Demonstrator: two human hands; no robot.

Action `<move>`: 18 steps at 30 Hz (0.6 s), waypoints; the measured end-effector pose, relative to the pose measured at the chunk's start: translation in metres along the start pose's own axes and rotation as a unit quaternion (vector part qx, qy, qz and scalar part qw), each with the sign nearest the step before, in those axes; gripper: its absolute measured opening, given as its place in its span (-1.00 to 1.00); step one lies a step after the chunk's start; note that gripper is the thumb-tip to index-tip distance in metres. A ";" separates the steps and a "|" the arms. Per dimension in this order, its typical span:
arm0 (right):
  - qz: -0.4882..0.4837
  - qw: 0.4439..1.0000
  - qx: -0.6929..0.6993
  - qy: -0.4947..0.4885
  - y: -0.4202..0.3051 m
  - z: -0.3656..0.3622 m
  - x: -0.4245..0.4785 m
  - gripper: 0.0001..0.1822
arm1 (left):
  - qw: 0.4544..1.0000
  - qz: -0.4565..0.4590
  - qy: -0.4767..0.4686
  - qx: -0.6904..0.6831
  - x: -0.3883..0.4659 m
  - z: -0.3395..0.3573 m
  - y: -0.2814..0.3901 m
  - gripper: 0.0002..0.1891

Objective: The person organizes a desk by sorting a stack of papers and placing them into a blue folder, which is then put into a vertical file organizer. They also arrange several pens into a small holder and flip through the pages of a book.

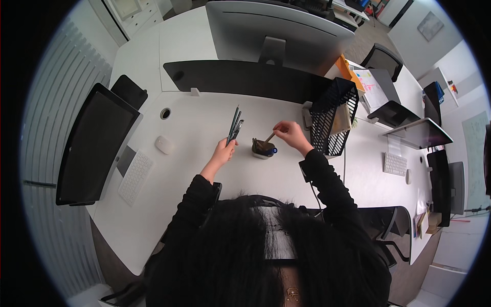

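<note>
Over the white desk [191, 130], my left hand [223, 151] grips a small bundle of pencils and pens [234, 126], their upper ends pointing away from me. A small pen cup [263, 155] stands on the desk between my hands, with a blue-ended marker [272, 151] and other writing tools in it. My right hand [289, 132], to the right of the cup, pinches the upper end of a brown pencil-like stick [270, 137]. The stick's lower end is inside the cup, partly hidden by the rim.
A black mesh file holder [330, 126] stands right of my right hand. A dark divider panel [245, 78] runs along the back. On the left are a monitor [98, 146], a keyboard [135, 177], a mouse [164, 144] and a cable hole [165, 113].
</note>
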State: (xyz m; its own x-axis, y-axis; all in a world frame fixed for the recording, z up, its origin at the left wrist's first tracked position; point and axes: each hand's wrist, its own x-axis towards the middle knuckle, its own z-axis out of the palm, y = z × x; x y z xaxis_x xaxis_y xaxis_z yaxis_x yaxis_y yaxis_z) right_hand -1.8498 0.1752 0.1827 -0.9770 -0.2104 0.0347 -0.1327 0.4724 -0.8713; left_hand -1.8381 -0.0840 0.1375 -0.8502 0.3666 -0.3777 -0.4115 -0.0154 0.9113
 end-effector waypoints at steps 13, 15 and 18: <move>0.001 0.984 -0.095 -0.153 0.019 0.070 -0.003 -0.80 | 0.999 0.009 -0.018 0.037 0.000 0.010 0.000 -0.80; 0.018 0.988 -0.089 -0.127 0.021 0.070 -0.003 -0.80 | 0.999 0.012 -0.019 0.038 -0.001 0.008 0.000 -0.80; 0.017 0.990 -0.094 -0.099 0.020 0.065 -0.003 -0.81 | 0.999 0.013 -0.021 0.040 -0.002 0.005 -0.001 -0.79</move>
State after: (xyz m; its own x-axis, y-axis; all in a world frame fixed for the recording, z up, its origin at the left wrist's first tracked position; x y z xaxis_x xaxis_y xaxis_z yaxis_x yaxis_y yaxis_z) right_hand -1.8383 0.1295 0.1332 -0.9317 -0.3473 -0.1059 -0.1476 0.6287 -0.7635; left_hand -1.8347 -0.0801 0.1379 -0.8445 0.4063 -0.3489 -0.3614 0.0484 0.9311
